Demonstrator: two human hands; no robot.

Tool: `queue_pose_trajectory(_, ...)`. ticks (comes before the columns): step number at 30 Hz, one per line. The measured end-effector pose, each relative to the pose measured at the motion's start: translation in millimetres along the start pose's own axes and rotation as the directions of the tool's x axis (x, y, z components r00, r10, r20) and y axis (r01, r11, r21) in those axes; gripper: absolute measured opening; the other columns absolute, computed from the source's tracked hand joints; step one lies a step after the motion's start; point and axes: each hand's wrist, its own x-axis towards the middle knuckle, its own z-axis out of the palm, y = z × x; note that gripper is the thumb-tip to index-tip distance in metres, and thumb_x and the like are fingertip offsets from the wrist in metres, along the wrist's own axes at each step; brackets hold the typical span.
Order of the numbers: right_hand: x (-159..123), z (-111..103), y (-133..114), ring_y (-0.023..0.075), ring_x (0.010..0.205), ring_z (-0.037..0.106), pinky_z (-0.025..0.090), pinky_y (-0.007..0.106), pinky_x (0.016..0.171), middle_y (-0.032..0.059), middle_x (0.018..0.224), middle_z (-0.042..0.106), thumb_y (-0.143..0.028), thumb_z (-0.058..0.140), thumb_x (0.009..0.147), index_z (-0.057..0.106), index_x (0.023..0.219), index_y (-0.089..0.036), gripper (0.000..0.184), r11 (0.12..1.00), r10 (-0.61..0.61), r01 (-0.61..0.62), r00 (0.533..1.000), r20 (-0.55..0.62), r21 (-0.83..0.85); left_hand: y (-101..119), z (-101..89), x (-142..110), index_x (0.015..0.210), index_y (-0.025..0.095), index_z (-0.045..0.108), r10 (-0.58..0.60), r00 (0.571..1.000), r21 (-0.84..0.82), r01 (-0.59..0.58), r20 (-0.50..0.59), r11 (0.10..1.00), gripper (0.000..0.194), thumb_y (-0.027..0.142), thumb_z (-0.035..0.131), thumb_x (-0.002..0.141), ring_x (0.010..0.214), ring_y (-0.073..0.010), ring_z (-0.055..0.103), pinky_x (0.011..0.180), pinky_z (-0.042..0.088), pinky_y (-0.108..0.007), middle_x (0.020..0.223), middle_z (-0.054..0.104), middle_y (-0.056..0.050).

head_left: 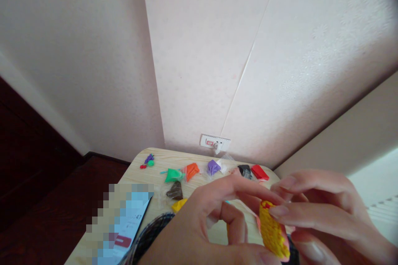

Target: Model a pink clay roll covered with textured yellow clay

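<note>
Currently pinching the yellow textured piece [271, 230] in a fingertip grip of left hand [189, 227] and right hand [329, 217], near right above the tabletop [174, 158]. Could dent or tear under uneven pressure, being seemingly soft. Hard to make out: the pink side [285, 238], mostly behind fingers, and a dark thing [294, 251] beside, cut off at the bottom.

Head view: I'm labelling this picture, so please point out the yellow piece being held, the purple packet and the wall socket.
Yellow piece [271, 230]: head view, on the middle of its rough side.
Purple packet [213, 167]: head view, on its middle.
Wall socket [214, 141]: head view, on its face plate.
</note>
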Motion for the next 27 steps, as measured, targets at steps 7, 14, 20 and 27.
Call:
queue_pose_trajectory(7,0,-2,4,0.0173,0.089,0.056,0.059,0.02,0.061,0.0042,0.101,0.051,-0.023,0.054,0.093,0.065,0.105,-0.027,0.017,0.997,-0.075,0.074,0.99,0.119,0.014,2,-0.7,-2,0.104,0.025,0.064,0.031,0.999,-0.009,-0.031,0.028,0.999,0.033,0.018,0.074,0.074,0.06,-0.0074,0.043,0.057,0.034,-0.019,0.07,0.053,0.007)
queue_pose_trajectory(14,-8,1,0,0.018,0.094,0.056,0.052,0.026,0.067,0.0032,0.096,0.056,-0.029,0.051,0.095,0.066,0.096,-0.028,0.016,0.999,0.04,-0.04,0.999,-0.014,0.004,1,-4.4,-6,0.109,0.031,0.068,0.055,0.997,0.0,-0.055,-0.053,0.998,0.036,0.03,0.076,0.074,0.062,-0.0098,0.045,0.062,0.036,-0.022,0.068,0.055,0.006)
queue_pose_trajectory(20,-10,9,-3,0.0211,0.094,0.058,0.048,0.031,0.069,0.0044,0.09,0.06,-0.026,0.056,0.093,0.069,0.089,-0.025,0.014,0.976,0.211,-0.201,0.967,-0.146,0.08,9,-9.2,-6,0.106,0.036,0.069,0.146,0.986,0.101,-0.137,-0.085,0.985,0.034,0.024,0.074,0.075,0.058,-0.0056,0.045,0.06,0.038,-0.019,0.084,0.065,0.007)
queue_pose_trajectory(27,-19,-11,-7,0.0173,0.096,0.061,0.051,0.027,0.078,0.002,0.097,0.064,-0.024,0.058,0.093,0.068,0.094,-0.027,0.011,0.935,0.354,-0.354,0.935,-0.011,-0.019,10,-12.4,-11,0.1,0.033,0.069,0.232,0.968,0.081,-0.225,-0.09,0.971,0.024,0.028,0.075,0.077,0.055,-0.0047,0.045,0.051,0.037,-0.016,0.085,0.066,0.006)
